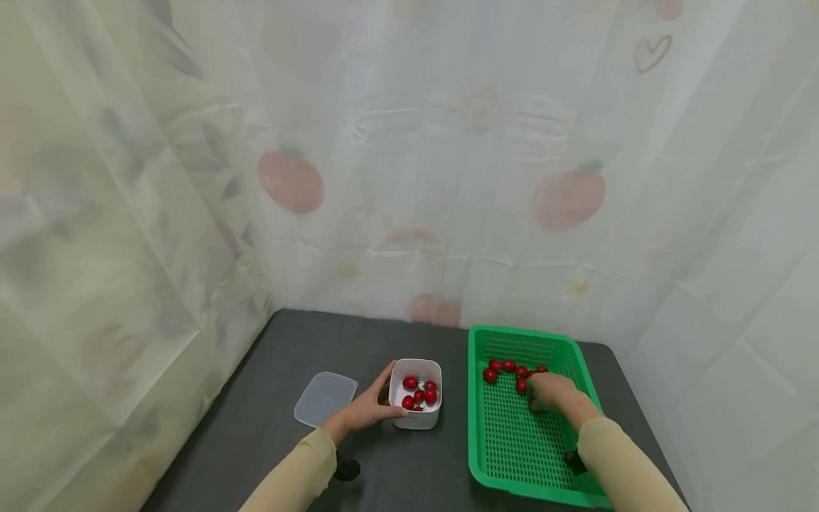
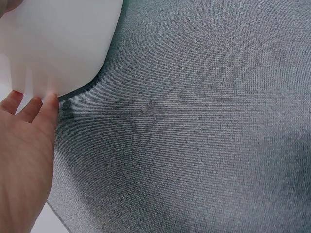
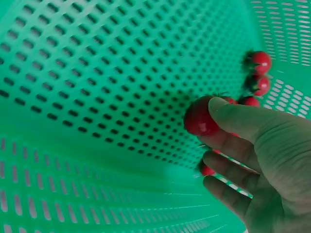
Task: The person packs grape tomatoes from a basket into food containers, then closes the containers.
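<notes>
A square white plastic container (image 1: 417, 422) stands on the table with several red cherry tomatoes (image 1: 431, 396) inside. My left hand (image 1: 366, 409) holds it from the left, thumb at the near side and fingers along the far left side. In the left wrist view, fingertips (image 2: 50, 99) touch the container's smooth wall (image 2: 63, 43). Inside a green perforated basket (image 1: 474, 419), my right hand (image 1: 553, 393) reaches down at the right. The right wrist view shows it pinching one cherry tomato (image 3: 198, 118) with the thumb and a finger. Several other tomatoes (image 3: 261, 62) lie on the basket floor around it.
A translucent square lid (image 1: 325, 400) lies flat on the dark grey table (image 1: 288, 355), left of the container. Pale printed curtains (image 1: 416, 178) hang behind the table and on both sides. The basket's raised walls surround the right hand.
</notes>
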`<state>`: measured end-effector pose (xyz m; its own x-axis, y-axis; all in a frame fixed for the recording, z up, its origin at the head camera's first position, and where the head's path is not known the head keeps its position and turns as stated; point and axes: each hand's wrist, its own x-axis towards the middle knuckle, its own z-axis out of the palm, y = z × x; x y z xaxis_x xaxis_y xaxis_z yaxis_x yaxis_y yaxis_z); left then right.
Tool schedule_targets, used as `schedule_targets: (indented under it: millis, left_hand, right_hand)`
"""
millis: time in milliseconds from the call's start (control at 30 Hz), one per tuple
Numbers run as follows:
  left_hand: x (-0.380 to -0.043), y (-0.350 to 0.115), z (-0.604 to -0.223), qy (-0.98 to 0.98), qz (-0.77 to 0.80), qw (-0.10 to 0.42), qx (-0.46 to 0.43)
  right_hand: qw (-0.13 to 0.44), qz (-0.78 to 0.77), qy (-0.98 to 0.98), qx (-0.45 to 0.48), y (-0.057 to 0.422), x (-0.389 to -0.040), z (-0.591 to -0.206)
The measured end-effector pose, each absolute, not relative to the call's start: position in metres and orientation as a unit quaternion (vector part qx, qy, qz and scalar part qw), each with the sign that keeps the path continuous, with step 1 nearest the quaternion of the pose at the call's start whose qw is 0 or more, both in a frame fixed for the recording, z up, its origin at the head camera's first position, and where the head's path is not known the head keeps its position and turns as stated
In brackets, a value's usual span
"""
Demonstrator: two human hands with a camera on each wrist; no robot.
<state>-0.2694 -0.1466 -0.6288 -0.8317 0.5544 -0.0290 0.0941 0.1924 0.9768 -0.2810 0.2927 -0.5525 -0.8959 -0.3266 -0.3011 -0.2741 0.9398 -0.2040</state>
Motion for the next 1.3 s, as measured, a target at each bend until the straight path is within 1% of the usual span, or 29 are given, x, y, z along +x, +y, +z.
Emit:
schedule_targets:
  millis: [433, 600, 900, 1300]
  left_hand:
    - [-0.269, -0.146, -0.625, 0.745, 0.600, 0.198, 0.215]
    - [-0.269, -0.146, -0.625, 0.746, 0.598, 0.198, 0.216]
    - [-0.269, -0.146, -0.627, 0.745, 0.599, 0.198, 0.217]
    - [-0.269, -0.146, -0.628, 0.746, 0.599, 0.197, 0.215]
  right_hand:
    - [0.076, -0.159, 0.955, -0.238, 0.276, -0.285, -0.516]
    - [0.060, -0.185, 0.950, -0.246, 0.263, -0.286, -0.504]
    - [0.038, -0.223, 0.939, -0.258, 0.232, -0.287, -0.498]
    - [0.051, -0.248, 0.923, -0.291, 0.187, -0.294, -0.493]
